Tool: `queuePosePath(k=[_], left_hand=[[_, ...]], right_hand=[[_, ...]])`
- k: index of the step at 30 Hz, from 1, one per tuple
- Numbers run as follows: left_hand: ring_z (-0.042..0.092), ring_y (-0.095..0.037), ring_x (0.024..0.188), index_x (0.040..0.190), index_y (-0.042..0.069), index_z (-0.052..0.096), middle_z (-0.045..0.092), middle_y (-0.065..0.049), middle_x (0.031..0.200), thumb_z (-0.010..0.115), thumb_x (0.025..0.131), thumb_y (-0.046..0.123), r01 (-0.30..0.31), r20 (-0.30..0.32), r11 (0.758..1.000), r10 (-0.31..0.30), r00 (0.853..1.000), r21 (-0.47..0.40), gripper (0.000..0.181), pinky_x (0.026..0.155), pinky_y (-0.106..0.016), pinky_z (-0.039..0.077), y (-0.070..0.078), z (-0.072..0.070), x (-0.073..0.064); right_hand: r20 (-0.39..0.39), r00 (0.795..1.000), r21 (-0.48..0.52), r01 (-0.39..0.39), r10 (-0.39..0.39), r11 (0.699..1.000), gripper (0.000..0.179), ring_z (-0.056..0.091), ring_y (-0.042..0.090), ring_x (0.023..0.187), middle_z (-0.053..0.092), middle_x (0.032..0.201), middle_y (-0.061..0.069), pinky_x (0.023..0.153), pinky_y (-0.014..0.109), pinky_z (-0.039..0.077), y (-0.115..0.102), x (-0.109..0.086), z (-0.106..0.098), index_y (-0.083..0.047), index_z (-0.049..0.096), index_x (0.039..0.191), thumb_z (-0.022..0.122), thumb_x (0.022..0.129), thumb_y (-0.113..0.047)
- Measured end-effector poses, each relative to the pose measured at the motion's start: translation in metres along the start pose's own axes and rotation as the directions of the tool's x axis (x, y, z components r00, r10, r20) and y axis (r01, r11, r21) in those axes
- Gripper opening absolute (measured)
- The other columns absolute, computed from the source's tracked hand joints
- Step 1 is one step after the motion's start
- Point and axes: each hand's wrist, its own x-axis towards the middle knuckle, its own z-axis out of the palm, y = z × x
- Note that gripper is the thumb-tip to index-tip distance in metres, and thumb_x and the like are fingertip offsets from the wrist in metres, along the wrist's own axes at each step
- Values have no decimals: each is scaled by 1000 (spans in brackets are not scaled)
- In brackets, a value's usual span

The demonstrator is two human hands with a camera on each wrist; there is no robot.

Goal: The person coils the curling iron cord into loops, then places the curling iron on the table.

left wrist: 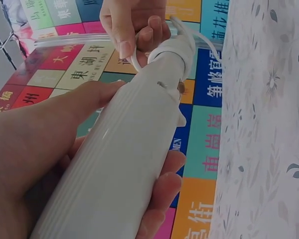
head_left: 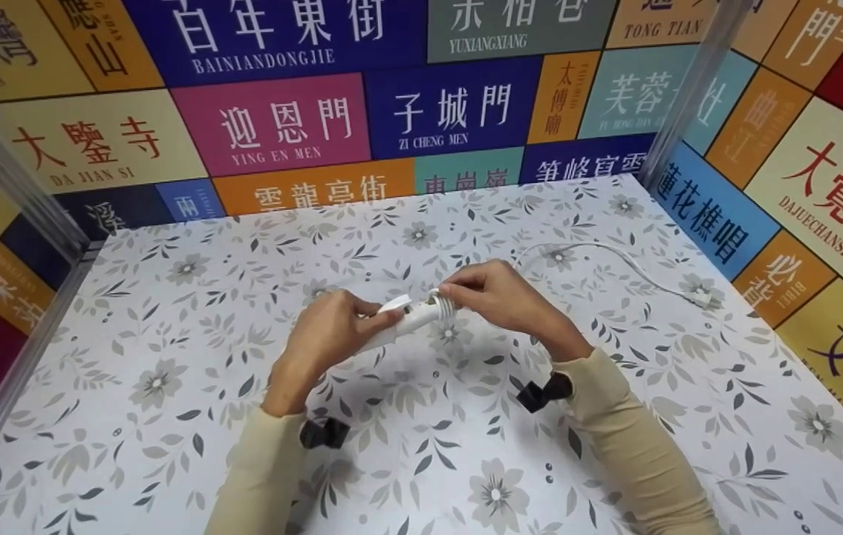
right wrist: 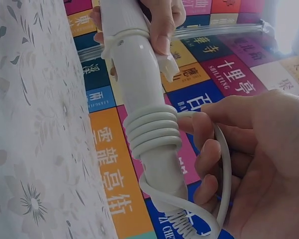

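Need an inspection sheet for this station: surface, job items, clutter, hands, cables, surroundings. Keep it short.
Surface: white table top with a grey flower-and-leaf pattern.
Job's things: white handheld appliance, its narrower end wrapped in several turns of white cord.
Clutter: nothing seen.
Hands: left hand grips the appliance body; right hand pinches the cord beside the turns. A black device sits at each cuff.
Cables: the cord's free run curves over the table's far right part, ending at a plug.
Surroundings: walls of coloured panels with Chinese characters and Latin lettering.
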Motion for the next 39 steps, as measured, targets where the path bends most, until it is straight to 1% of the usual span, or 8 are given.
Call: queuePosePath(k=[4, 8, 12, 17, 23, 27, 33, 39], left_hand=[[51, -12, 53, 103, 17, 81, 77, -1, 83, 71, 87, 54, 28, -11, 1000, -28, 1000, 0, 41, 50, -27, 37, 1, -2, 0], [52, -13, 53, 104, 18, 81, 77, -1, 84, 70, 88, 55, 63, -37, 998, -63, 997, -1, 42, 49, -27, 38, 2, -3, 0], [54, -14, 55, 104, 19, 81, 76, 0, 83, 70, 87, 56, 110, -86, 994, -110, 990, -5, 43, 50, -27, 39, 3, -3, 0], [54, -16, 57, 102, 21, 82, 73, 0, 76, 70, 87, 56, 128, -154, 991, -131, 979, -26, 39, 51, -28, 39, 4, -2, -1], [54, -18, 59, 106, 24, 81, 74, -1, 80, 69, 88, 56, 109, -240, 992, -121, 963, -63, 38, 52, -30, 39, 5, -2, 0], [56, -19, 62, 110, 25, 79, 77, -1, 89, 70, 88, 56, 100, -257, 990, -123, 958, -101, 38, 54, -30, 40, 6, -4, 1], [58, -19, 65, 111, 26, 78, 78, -1, 93, 71, 88, 54, 91, -259, 988, -122, 958, -126, 37, 56, -30, 41, 6, -5, 2], [59, -19, 67, 114, 25, 77, 78, -4, 96, 71, 89, 54, 100, -265, 983, -139, 954, -157, 39, 56, -29, 41, 6, -6, 2]], right_hand=[[-37, 998, -75, 52, -55, 996, 20, 58, 16, 74, 75, 90, 7, 70, 26, 49, -5, -2, 3, -10, 80, 105, 65, 98, -21], [-21, 994, -145, 103, -107, 984, 22, 52, 12, 68, 70, 85, 5, 63, 23, 43, -9, -4, 5, -10, 78, 112, 63, 100, -22], [-5, 995, -132, 100, -101, 986, 24, 51, 10, 59, 68, 82, 7, 54, 21, 39, -12, -5, 7, -12, 75, 118, 61, 101, -21], [-26, 996, -99, 80, -83, 992, 25, 63, 14, 61, 74, 88, 7, 51, 20, 40, -12, -5, 6, -13, 74, 121, 60, 101, -20], [26, 998, -34, 52, -52, 998, 29, 73, 22, 78, 76, 96, 10, 65, 22, 51, -10, -5, 3, -6, 71, 124, 56, 103, -20], [56, 997, -12, 52, -51, 999, 30, 74, 25, 85, 77, 97, 12, 78, 29, 56, -6, -4, -1, -3, 72, 120, 56, 104, -21], [99, 995, -38, 12, -9, 999, 27, 74, 24, 97, 78, 99, 9, 93, 43, 55, 8, 2, -4, -9, 76, 114, 58, 102, -26], [138, 989, 14, -63, 61, 998, 28, 70, 25, 111, 78, 106, 8, 104, 47, 49, 25, 9, -7, -10, 77, 112, 60, 101, -30]])
